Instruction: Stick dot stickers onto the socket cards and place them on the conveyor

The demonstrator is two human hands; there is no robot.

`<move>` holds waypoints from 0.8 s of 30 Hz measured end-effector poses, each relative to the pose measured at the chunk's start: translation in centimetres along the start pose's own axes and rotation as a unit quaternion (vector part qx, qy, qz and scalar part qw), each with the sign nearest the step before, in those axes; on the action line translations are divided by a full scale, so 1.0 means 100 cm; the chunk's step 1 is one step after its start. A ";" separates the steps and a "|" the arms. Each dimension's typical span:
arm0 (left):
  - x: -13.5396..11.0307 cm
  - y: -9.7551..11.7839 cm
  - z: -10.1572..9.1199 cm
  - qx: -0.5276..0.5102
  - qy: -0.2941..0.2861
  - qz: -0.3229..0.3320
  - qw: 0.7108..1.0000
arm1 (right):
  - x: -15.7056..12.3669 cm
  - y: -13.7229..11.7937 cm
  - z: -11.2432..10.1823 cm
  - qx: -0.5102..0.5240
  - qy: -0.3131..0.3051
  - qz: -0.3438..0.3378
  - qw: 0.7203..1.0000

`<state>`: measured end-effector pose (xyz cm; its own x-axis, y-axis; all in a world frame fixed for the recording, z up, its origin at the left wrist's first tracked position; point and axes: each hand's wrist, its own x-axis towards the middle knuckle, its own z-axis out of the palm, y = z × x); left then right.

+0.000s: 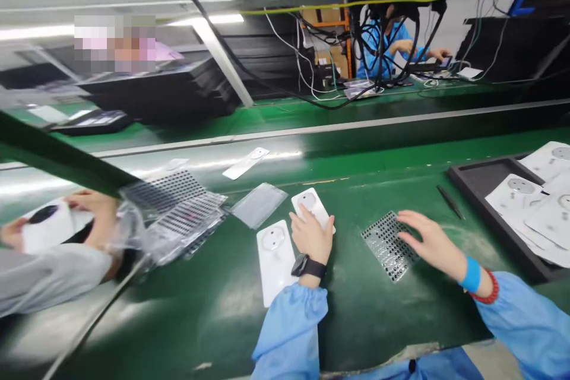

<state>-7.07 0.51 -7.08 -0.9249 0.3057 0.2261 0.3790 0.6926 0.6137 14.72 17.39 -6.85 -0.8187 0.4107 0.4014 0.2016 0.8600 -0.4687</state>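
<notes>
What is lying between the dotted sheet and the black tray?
In the head view, a thin dark stick, perhaps a pen, lies on the green bench between the dotted sheet and the black tray.

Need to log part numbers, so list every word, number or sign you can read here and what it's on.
None can be read. The white plate under the left hand and the dotted sheet at the right hand show no print; the plates in the black tray are too blurred to tell.

Two socket plates (274,258) side by side on table (356,314), dotted sheet (383,243) to their right, tray (476,181) farther right, bags (178,219) left
</notes>
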 end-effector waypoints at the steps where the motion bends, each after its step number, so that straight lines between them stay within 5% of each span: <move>1: 0.001 0.000 0.000 0.008 -0.002 -0.002 1.000 | 0.002 -0.009 0.014 0.005 -0.022 -0.024 0.999; 6: 0.008 -0.002 -0.010 -0.002 -0.014 -0.011 1.000 | -0.007 -0.015 0.046 -0.008 -0.043 -0.091 0.995; 10: 0.005 0.004 -0.012 -0.056 -0.034 -0.030 0.997 | -0.010 -0.012 0.046 0.036 -0.025 -0.109 0.993; 12: -0.006 0.013 -0.011 -0.112 -0.089 -0.022 0.990 | -0.008 -0.016 0.038 0.052 -0.011 -0.098 0.994; 14: -0.022 0.023 -0.010 -0.187 -0.196 -0.003 0.963 | -0.002 -0.022 0.028 0.070 0.031 -0.084 0.994; 18: -0.052 0.039 -0.014 -0.338 -0.378 0.008 0.862 | 0.007 -0.035 0.011 0.093 0.099 -0.118 0.984; 24: -0.066 0.046 -0.015 -0.456 -0.396 -0.085 0.793 | 0.006 -0.047 0.009 0.157 0.024 -0.104 0.982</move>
<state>0.72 0.68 -4.67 -0.5132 0.8233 -0.2423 -0.2620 0.1186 0.9577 12.77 13.30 -5.07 -0.7966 0.2571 0.5471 -0.1481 0.7944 -0.5890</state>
